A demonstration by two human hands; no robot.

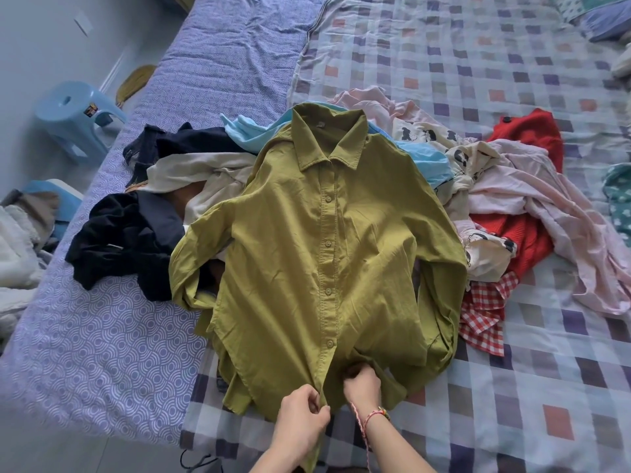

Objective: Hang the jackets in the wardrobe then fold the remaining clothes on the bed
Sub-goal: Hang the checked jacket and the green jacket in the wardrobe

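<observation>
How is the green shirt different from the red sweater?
The green shirt is spread out; the red sweater is crumpled. The green shirt lies on top; the red sweater is partly under pink clothes. The left hand and right hand grip the green shirt, not the red sweater. Both lie on the bed.

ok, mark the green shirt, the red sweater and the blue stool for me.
green shirt (280, 240), head view, chest panel left of the buttons.
red sweater (536, 134), head view, upper part near the black button.
blue stool (51, 107), head view, seat top.
</observation>
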